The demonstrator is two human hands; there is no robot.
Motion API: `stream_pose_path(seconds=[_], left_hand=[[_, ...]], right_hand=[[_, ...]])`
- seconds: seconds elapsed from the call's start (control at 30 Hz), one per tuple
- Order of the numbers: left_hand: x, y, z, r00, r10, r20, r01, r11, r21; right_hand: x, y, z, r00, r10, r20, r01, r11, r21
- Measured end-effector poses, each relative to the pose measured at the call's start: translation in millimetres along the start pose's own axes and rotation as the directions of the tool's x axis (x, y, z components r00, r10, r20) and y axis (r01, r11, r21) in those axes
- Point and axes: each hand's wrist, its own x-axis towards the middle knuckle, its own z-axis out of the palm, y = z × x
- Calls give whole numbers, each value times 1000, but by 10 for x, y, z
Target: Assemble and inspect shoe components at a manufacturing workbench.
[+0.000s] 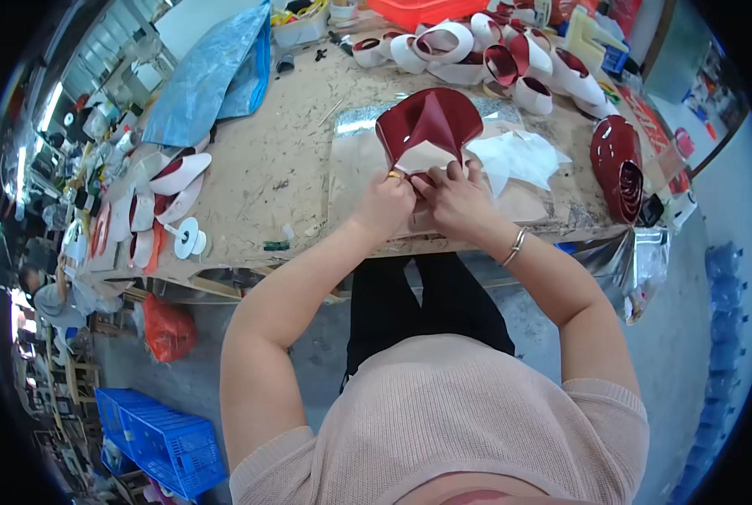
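Note:
A glossy dark red shoe upper [435,118] stands up from the near middle of the workbench, its broad curved end pointing away from me. My left hand [388,204] pinches its near edge on the left. Close beside it, my right hand [458,202] has its fingers bent and pressed on the same near edge. The fingertips and the edge between them are partly hidden. Under the upper lies a pale work board [351,160]. White thin sheets [523,160] are spread just right of my right hand.
Several white shoe uppers with red linings [443,42] crowd the far side. A nested stack of dark red uppers [618,164] sits right. White pieces [181,175] and a white spool [189,238] lie left, below a blue bag [208,80]. Blue crates [166,442] stand on the floor.

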Motion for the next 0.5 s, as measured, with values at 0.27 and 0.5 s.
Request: stream_pose_path(seconds=[0.27, 0.5], left_hand=[[33, 178, -326, 833, -535, 141, -16, -277, -961], [-504, 492, 23, 564, -781, 270, -232, -463, -856]], right_hand=[[84, 78, -38, 878, 479, 6, 60, -122, 991], [105, -249, -204, 905, -115, -410, 283, 881, 379]])
